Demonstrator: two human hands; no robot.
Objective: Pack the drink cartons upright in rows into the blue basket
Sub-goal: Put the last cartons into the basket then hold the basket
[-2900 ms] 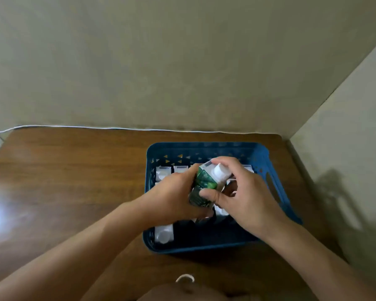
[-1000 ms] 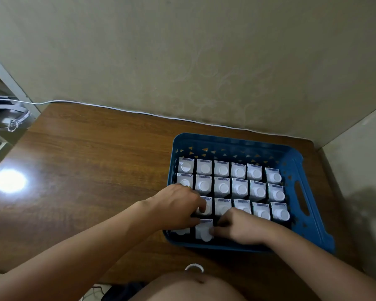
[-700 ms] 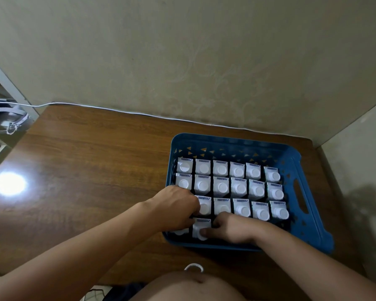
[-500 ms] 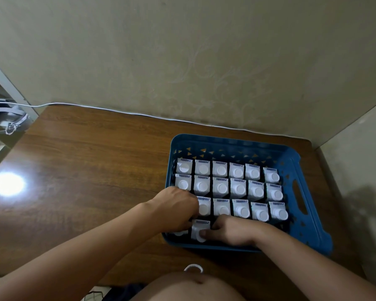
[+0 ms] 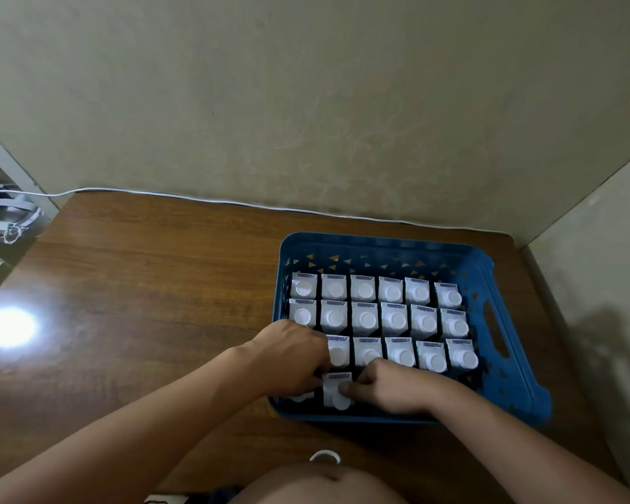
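Nearest, both hands meet at one carton (image 5: 337,390) standing in the front row of the blue basket (image 5: 502,380): the left hand (image 5: 294,358) and right hand (image 5: 390,385) pinch its sides. Behind stand three full rows of cartons (image 5: 375,314), on the wooden table (image 5: 142,285).

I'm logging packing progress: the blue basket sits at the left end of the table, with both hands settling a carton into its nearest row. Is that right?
Not quite. The head view shows the blue basket at the right end of the table, near the side wall. The rest holds: the left hand and right hand are settling a carton into the nearest row.
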